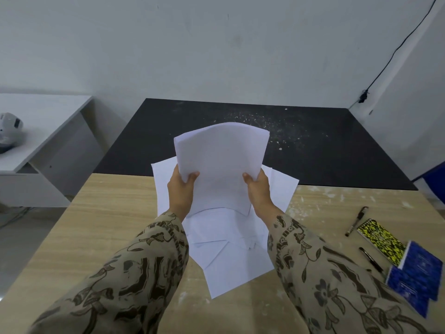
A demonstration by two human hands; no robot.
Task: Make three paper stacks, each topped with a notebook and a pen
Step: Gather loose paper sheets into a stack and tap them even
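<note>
I hold a sheaf of white paper (221,162) upright above the wooden table (96,225). My left hand (181,191) grips its left edge and my right hand (257,191) grips its right edge, thumbs on the near face. Below it several loose white sheets (228,261) lie scattered on the table. At the right lie a yellow-black notebook (380,241), two blue notebooks (421,271) overlapping, and two dark pens: one pen (356,221) beside the yellow notebook, another pen (370,259) nearer me.
A black table (325,150) with white crumbs adjoins the far edge of the wooden table. A white desk (36,131) with a white helmet-like object (9,128) stands at the left. A black cable (390,56) runs down the wall.
</note>
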